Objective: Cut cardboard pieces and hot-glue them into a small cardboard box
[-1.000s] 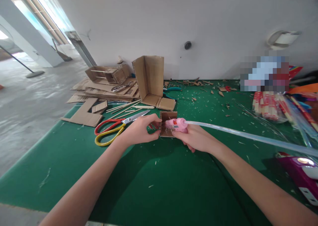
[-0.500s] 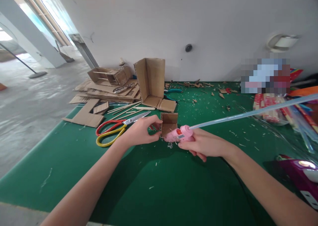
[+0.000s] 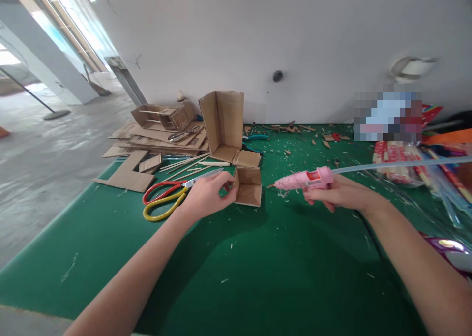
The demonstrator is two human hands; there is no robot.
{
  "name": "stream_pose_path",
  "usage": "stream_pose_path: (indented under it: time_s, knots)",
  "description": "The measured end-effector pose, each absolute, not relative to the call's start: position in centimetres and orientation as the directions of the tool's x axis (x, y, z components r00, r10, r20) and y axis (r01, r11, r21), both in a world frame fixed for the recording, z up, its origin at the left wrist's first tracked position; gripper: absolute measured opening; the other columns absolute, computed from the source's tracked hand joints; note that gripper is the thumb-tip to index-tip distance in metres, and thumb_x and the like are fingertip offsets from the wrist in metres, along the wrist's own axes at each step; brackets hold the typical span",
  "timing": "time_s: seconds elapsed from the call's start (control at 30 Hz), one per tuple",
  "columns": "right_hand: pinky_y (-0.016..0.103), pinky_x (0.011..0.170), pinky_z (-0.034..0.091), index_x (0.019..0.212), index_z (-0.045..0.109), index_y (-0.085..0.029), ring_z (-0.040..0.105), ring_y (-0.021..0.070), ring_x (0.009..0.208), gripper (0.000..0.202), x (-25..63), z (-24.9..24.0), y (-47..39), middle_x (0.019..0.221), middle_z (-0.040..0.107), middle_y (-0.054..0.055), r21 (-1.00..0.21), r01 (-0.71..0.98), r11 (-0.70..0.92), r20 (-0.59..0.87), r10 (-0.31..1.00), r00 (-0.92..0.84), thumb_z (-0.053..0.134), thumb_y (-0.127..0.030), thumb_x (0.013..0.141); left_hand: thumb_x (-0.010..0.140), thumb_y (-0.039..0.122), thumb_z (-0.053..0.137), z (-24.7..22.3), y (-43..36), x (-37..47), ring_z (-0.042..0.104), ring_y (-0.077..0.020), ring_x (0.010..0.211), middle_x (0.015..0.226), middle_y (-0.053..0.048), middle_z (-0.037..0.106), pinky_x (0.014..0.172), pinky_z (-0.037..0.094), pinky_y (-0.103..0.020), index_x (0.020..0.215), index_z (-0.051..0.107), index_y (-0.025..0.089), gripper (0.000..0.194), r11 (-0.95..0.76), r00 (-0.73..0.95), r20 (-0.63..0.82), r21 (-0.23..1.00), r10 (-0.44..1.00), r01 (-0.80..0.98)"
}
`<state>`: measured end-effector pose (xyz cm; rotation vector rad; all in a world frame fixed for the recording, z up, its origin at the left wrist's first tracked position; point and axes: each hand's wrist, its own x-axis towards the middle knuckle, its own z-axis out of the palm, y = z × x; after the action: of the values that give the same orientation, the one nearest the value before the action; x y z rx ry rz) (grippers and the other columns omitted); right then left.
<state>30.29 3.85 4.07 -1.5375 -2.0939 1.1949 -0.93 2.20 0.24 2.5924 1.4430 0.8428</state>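
My left hand (image 3: pixel 214 192) pinches the left wall of a small open cardboard box (image 3: pixel 250 194) between thumb and fingers. The box has a floor and raised sides at the left and back. In my right hand (image 3: pixel 337 192) is a pink hot glue gun (image 3: pixel 304 179), its nozzle pointing left, a short gap to the right of the box. A long clear glue stick (image 3: pixel 398 165) sticks out of its back end. Just left of my left hand lie scissors (image 3: pixel 165 198) with one red and one yellow handle, their blades partly behind the hand.
Behind the box stands a taller folded cardboard piece (image 3: pixel 228 119). Cardboard sheets (image 3: pixel 155 141), thin wooden sticks (image 3: pixel 184 164) and an L-shaped cardboard cutout (image 3: pixel 127 173) lie at the left. Packs of glue sticks (image 3: pixel 398 164) are at the right, scraps along the wall.
My right hand has drawn the glue gun away to the right, off the box's near edge. My left hand stays at the box, which now shows its floor more fully.
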Motion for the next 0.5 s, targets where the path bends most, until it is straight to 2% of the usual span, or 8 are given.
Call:
stream_pose_path:
  time_s: [0.1, 0.2, 0.3, 0.4, 0.5]
  knots:
    - [0.026, 0.046, 0.039, 0.075, 0.065, -0.018, 0.049, 0.0117, 0.042, 0.028, 30.6, 2.2, 5.1, 0.061, 0.063, 0.001, -0.692, 0.718, 0.079, -0.227, 0.92, -0.319, 0.055, -0.044, 0.078, 0.083, 0.022, 0.049, -0.2, 2.6, -1.2, 0.064, -0.0156, 0.069, 0.084, -0.003, 0.069, 0.06, 0.046, -0.025, 0.092, 0.058, 0.02, 0.013, -0.492, 0.338, 0.493, 0.224, 0.802, 0.841]
    - [0.029, 0.057, 0.043, 0.076, 0.067, -0.019, 0.057, 0.0169, 0.055, 0.036, 29.9, 0.5, 6.0, 0.059, 0.061, 0.001, -0.6, 0.796, 0.073, -0.085, 0.984, -0.155, 0.049, -0.049, 0.083, 0.085, 0.022, 0.047, -0.3, 2.9, -1.4, 0.065, -0.0175, 0.073, 0.09, -0.004, 0.071, 0.063, 0.047, -0.027, 0.099, 0.059, 0.021, 0.019, -0.443, 0.293, 0.494, 0.22, 0.818, 0.869]
    - [0.03, 0.063, 0.044, 0.09, 0.069, -0.02, 0.06, 0.02, 0.065, 0.039, 28.8, -0.6, 6.4, 0.073, 0.066, 0.004, -0.56, 0.826, 0.069, 0.036, 0.998, -0.059, 0.045, -0.051, 0.085, 0.087, 0.022, 0.044, -0.2, 3.0, -1.4, 0.066, -0.0179, 0.082, 0.1, -0.004, 0.069, 0.069, 0.049, -0.027, 0.105, 0.058, 0.022, 0.023, -0.426, 0.267, 0.449, 0.303, 0.853, 0.852]
    - [0.03, 0.068, 0.044, 0.104, 0.066, -0.021, 0.062, 0.0229, 0.076, 0.045, 28.4, -1.1, 6.5, 0.085, 0.069, 0.006, -0.515, 0.849, 0.119, 0.082, 0.993, -0.089, 0.038, -0.053, 0.089, 0.087, 0.021, 0.044, -0.1, 2.9, -1.4, 0.063, -0.0195, 0.097, 0.11, -0.006, 0.065, 0.082, 0.049, -0.031, 0.113, 0.054, 0.021, 0.028, -0.465, 0.288, 0.412, 0.438, 0.864, 0.77]
    - [0.032, 0.069, 0.044, 0.098, 0.067, -0.02, 0.063, 0.0273, 0.087, 0.053, 28.5, -1.4, 6.7, 0.089, 0.069, 0.01, -0.391, 0.91, 0.137, 0.122, 0.988, -0.096, 0.031, -0.057, 0.091, 0.083, 0.02, 0.048, -0.1, 3.0, -1.8, 0.057, -0.0224, 0.112, 0.123, -0.01, 0.058, 0.093, 0.047, -0.037, 0.128, 0.044, 0.019, 0.045, -0.505, 0.354, 0.365, 0.53, 0.861, 0.682]
